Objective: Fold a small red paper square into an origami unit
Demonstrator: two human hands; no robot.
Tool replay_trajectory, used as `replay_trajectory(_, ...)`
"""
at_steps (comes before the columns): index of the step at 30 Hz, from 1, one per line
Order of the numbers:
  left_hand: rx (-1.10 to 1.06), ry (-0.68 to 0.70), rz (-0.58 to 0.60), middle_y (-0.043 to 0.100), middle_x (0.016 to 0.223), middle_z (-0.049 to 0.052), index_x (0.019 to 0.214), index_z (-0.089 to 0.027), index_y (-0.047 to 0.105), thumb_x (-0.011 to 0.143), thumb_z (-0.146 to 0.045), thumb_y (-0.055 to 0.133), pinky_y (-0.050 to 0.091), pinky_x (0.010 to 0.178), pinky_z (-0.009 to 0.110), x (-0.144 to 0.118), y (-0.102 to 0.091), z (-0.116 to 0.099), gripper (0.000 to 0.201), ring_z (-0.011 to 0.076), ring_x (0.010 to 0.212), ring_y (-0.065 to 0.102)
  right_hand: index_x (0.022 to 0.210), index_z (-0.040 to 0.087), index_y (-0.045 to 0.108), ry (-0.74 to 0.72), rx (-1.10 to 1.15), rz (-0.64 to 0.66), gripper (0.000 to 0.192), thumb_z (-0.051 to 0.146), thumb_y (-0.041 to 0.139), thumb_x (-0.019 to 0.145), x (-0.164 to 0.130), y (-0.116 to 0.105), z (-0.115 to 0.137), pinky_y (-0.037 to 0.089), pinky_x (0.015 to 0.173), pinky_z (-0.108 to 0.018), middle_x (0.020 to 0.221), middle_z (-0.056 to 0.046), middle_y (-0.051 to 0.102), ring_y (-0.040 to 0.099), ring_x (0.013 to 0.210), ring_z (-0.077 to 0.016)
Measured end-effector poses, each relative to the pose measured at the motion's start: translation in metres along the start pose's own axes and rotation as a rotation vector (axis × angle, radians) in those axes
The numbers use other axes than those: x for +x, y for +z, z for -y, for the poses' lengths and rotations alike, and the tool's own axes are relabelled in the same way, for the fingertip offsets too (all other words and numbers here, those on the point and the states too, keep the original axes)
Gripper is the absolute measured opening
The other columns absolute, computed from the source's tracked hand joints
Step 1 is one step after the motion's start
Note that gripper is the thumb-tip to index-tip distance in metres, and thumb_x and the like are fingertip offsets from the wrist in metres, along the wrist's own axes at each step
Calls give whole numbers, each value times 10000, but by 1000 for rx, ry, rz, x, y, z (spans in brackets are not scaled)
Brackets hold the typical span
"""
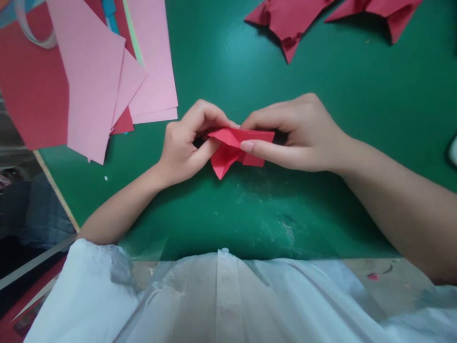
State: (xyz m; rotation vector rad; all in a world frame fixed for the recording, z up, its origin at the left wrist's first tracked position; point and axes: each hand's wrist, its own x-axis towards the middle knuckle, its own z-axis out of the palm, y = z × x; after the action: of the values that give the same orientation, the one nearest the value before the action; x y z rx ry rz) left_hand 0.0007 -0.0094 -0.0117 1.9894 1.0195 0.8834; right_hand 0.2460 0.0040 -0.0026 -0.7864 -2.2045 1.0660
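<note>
Head view: left hand [183,145] & right hand [300,133] both pinch a red paper [237,150] at centre of the green counter [228,214], already creased into several flaps but w/ loose points, so prob. mid-fold. Two folded red pieces [285,21] lie at 12–1 o'clock, pink sheets [103,71] at 10; no writing or labels readable.

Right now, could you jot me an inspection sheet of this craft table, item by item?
Surface: green mat, scuffed near the front edge.
Job's things: folded red paper piece, pinched from both sides.
Clutter: pink sheets over red sheets at far left; two folded red paper shapes at far edge.
Grips: left hand and right hand both closed on the piece.
Cables: nothing seen.
Surroundings: white garment in the foreground.
</note>
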Motion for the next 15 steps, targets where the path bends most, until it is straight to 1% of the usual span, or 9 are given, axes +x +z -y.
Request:
replay_trajectory(3, 39, -18, -3, 815, 1016, -16, 1107, -246, 668, 1058, -450, 640, 679, 758, 265, -1, -1, -2, 212, 166, 964, 840, 933, 173, 724, 42, -32, -26, 340, 422, 561, 1098, 0, 1, 2, 364, 634, -241, 706, 29, 650, 526, 628, -55)
replay_trajectory(5, 67, -6, -24, 816, 1003, -24, 1093, -246, 690, 1058, -436, 643, 674, 739, 253, -2, -1, -2, 199, 155, 940, 837, 905, 174, 710, 78, -48, -38, 360, 421, 539, 1104, 0, 3, 4, 361, 635, -250, 688, 21, 638, 521, 625, -65)
replay_trajectory(9, 147, 57, -112, 820, 1002, -35, 1086, -247, 733, 1080, -384, 609, 679, 782, 260, -6, 1, 0, 185, 134, 910, 826, 907, 186, 698, 127, -124, -97, 329, 374, 511, 1102, -2, 15, 10, 358, 641, -277, 683, 2, 625, 538, 642, -98)
replay_trajectory(12, 186, 175, -155, 828, 1029, -42, 1101, -256, 737, 1082, -315, 608, 680, 829, 265, -6, 3, 0, 143, 131, 927, 829, 980, 194, 716, 169, -219, -162, 270, 318, 502, 1088, -4, 27, 14, 362, 657, -293, 731, -18, 644, 567, 700, -126)
replay_trajectory(15, 299, 360, -197, 843, 1015, -45, 1089, -243, 716, 1040, -213, 647, 665, 782, 236, -2, 5, -2, 90, 125, 892, 837, 994, 169, 718, 153, -279, -164, 278, 293, 485, 1084, -5, 32, 16, 346, 659, -310, 769, -35, 647, 558, 719, -137)
